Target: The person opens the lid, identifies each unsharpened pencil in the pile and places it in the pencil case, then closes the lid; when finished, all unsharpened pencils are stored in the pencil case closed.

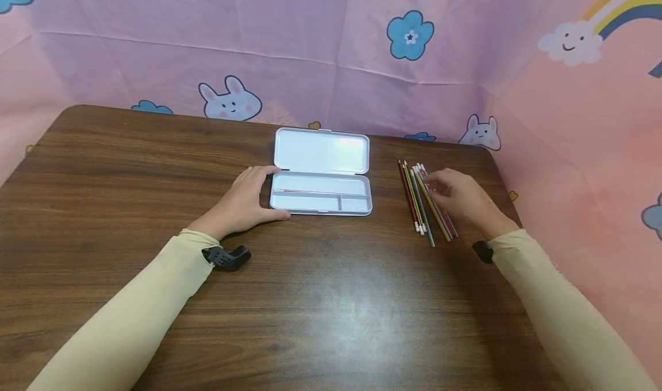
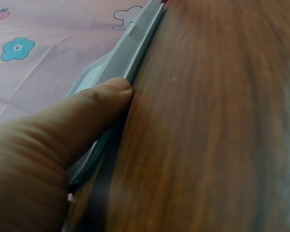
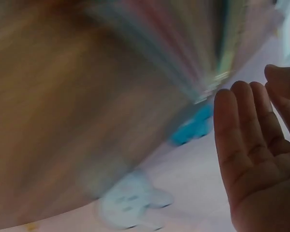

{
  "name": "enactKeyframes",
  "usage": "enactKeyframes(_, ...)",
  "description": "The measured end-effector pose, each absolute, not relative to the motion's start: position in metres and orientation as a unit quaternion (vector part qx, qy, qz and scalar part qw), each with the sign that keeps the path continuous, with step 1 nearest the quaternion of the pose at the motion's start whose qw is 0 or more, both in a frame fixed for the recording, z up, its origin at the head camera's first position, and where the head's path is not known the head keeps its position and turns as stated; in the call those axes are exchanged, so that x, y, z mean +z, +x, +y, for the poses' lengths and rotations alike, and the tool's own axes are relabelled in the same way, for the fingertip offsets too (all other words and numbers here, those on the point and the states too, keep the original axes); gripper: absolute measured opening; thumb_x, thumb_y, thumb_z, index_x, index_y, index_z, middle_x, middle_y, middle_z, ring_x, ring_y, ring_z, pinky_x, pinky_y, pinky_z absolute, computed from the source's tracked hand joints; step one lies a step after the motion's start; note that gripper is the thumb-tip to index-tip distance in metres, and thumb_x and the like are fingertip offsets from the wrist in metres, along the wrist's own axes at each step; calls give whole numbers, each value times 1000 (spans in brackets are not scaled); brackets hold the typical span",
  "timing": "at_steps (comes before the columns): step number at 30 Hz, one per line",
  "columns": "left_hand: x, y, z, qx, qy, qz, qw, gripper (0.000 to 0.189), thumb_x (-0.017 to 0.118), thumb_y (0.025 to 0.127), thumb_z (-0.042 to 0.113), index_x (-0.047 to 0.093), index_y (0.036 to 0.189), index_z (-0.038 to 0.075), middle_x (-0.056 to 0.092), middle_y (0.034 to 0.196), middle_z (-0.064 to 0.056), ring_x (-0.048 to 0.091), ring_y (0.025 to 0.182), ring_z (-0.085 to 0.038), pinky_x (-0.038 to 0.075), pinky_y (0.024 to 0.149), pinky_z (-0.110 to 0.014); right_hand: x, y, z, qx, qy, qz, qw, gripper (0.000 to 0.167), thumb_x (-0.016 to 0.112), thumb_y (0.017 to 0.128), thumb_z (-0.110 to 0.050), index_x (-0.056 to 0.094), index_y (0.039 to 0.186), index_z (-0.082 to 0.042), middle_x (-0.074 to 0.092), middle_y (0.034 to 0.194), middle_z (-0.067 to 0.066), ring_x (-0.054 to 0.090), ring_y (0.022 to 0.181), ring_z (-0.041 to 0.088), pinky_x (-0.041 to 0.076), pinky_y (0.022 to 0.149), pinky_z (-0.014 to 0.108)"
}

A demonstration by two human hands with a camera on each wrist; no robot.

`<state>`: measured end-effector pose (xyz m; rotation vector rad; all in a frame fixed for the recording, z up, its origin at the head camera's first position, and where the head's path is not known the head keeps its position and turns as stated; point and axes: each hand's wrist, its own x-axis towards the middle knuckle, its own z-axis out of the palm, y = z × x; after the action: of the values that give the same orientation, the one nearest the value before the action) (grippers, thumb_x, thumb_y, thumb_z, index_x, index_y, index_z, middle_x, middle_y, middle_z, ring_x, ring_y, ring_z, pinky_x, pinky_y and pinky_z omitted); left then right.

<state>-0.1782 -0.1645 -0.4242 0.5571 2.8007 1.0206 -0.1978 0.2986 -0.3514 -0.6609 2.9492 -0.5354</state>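
Note:
A white pencil case (image 1: 322,135) lies with its lid folded back on the table. One thin reddish pencil (image 1: 300,191) is in its long rear compartment. My left hand (image 1: 245,204) holds the case by its left end, fingers at the hinge side and thumb along the front wall; the left wrist view shows the thumb (image 2: 99,104) against that wall. To the right, several pencils (image 1: 418,201) lie in a loose fan. My right hand (image 1: 460,195) hovers at the right side of these pencils, partly covering them; in the right wrist view its fingers (image 3: 246,125) extend with nothing gripped.
The brown wooden table (image 1: 289,299) carries the case and the pencils. A printed pink-purple cloth (image 1: 310,46) hangs behind the table and along its right side. Black bands (image 1: 226,259) sit on both wrists.

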Motion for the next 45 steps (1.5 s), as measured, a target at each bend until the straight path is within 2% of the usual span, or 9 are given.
enactKeyframes(5, -426, -178, -166, 338, 180, 922, 53, 102, 86, 81, 52, 34, 158, 8, 39, 159, -15, 31, 150, -35, 18, 125, -57, -362, -190, 338, -199, -155, 964, 83, 29, 68, 99, -9, 65, 126, 1, 68, 118, 20, 66, 106, 37, 54, 89, 55)
enactKeyframes(11, -428, -179, -167, 337, 182, 923, 50, 103, 86, 81, 53, 34, 158, 7, 39, 159, -16, 32, 149, -35, 19, 124, -57, -370, -183, 348, -205, -124, 965, 107, 26, 70, 99, -13, 68, 122, 0, 72, 107, 16, 67, 96, 30, 54, 79, 40)
enactKeyframes(15, -429, -179, -167, 337, 181, 923, 47, 104, 86, 80, 54, 34, 158, 7, 40, 158, -16, 32, 148, -35, 20, 124, -57, -371, -181, 346, -203, -129, 965, 101, 25, 71, 98, -12, 69, 119, 1, 72, 104, 15, 67, 93, 28, 53, 76, 38)
enactKeyframes(23, -428, -179, -166, 336, 182, 923, 52, 104, 85, 81, 53, 34, 158, 7, 39, 159, -16, 32, 149, -35, 19, 124, -57, -370, -180, 343, -199, -118, 966, 117, 27, 71, 98, -11, 68, 120, 2, 70, 108, 18, 65, 95, 30, 53, 77, 39)
enactKeyframes(30, -428, -180, -165, 336, 184, 922, 54, 104, 85, 81, 55, 33, 158, 8, 39, 159, -16, 30, 150, -35, 18, 125, -58, -365, -179, 342, -162, -107, 971, 140, 32, 70, 98, -16, 66, 123, 3, 68, 110, 19, 63, 99, 32, 53, 82, 47)
enactKeyframes(35, -427, -180, -165, 337, 184, 922, 54, 104, 85, 81, 55, 34, 158, 8, 40, 158, -16, 32, 149, -34, 20, 124, -57, -361, -174, 344, -143, -110, 972, 150, 37, 73, 96, -17, 65, 123, 6, 69, 106, 20, 65, 96, 34, 54, 80, 51)
enactKeyframes(42, -424, -180, -165, 335, 178, 923, 62, 104, 85, 81, 54, 33, 158, 7, 38, 159, -17, 29, 151, -35, 16, 126, -57, -363, -167, 350, -148, -99, 975, 129, 24, 69, 96, -9, 67, 118, 2, 69, 98, 15, 62, 87, 28, 50, 69, 37)
enactKeyframes(45, -424, -181, -165, 335, 177, 923, 63, 104, 85, 81, 54, 33, 158, 7, 38, 159, -16, 30, 151, -35, 17, 125, -57, -364, -164, 352, -148, -92, 977, 119, 23, 66, 97, -7, 68, 119, 1, 69, 98, 14, 61, 85, 27, 47, 65, 34)
